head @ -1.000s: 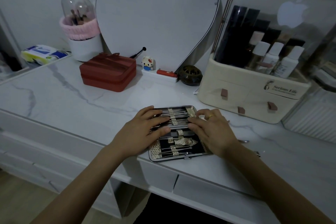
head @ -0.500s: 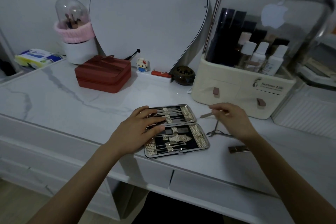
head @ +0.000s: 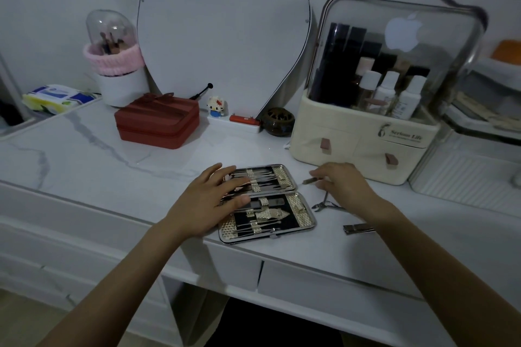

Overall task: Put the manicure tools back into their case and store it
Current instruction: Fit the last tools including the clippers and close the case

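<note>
Marble-look white desk [head: 84,155]; manicure case [head: 267,203] lies open flat at its front edge, both halves full of tools under gold straps. Left hand [head: 208,203] rests flat on the case's left side, fingers straight and spread across both halves, gripping nothing. Right hand [head: 344,186] is just right of the case, fingers pinching a small metal tool [head: 310,181] whose tip points toward the case. Cuticle nipper [head: 327,204] lies on the desk just right of the case, partly under the right hand. Nail clipper [head: 358,229] lies further right and nearer the front edge, apart from the case. Cream cosmetics organizer [head: 363,132] stands behind and right of the case; red zip box [head: 158,124] behind and left.
</note>
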